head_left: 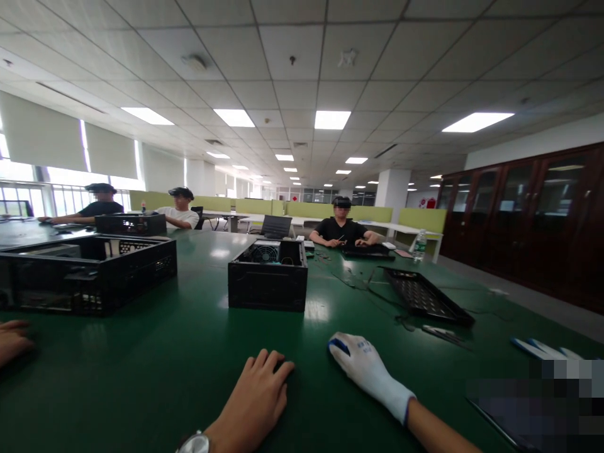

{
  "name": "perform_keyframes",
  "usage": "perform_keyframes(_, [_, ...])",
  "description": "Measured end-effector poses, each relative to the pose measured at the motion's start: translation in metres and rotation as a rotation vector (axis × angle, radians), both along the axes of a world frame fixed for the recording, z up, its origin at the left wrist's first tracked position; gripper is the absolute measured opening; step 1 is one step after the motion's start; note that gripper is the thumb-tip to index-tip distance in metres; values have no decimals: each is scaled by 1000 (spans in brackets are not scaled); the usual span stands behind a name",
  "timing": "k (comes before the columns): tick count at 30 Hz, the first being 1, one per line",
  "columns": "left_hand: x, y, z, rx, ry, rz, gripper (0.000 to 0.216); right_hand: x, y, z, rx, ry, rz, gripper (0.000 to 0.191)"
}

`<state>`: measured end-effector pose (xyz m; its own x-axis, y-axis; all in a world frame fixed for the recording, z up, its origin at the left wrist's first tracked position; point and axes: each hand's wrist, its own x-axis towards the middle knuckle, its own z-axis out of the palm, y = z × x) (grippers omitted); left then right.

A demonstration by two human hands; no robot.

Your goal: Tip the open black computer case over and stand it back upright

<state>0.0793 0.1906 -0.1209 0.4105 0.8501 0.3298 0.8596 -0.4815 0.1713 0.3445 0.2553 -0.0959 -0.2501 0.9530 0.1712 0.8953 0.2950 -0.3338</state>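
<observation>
Resting flat on the green table (155,352), the bare left hand (257,393) and the white-gloved right hand (365,371) lay near, fingers released and grasping nothing, the open black computer case (267,280) standing farther off beyond them.

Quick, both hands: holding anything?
Left hand: open, flat on the table, empty.
Right hand: gloved, open, resting on the table, empty.

A big open office is shown: ceiling lights (331,119) in rows, green desk dividers (311,209), wooden cabinets (528,211), and a long green worktop (189,352).
</observation>
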Motion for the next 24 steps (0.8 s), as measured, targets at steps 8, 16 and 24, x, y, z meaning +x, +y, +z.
perform_keyframes(8, [0, -1, 0, 14, 27, -11, 38, 0, 0, -1, -5, 37, -3, 55])
perform_keyframes(16, [-3, -3, 5, -18, -1, -6, 43, 6, 1, -5, -25, 59, 16, 58])
perform_keyframes(24, [-5, -5, 7, -21, -9, -19, 36, 3, -1, -2, -6, 43, 25, 56])
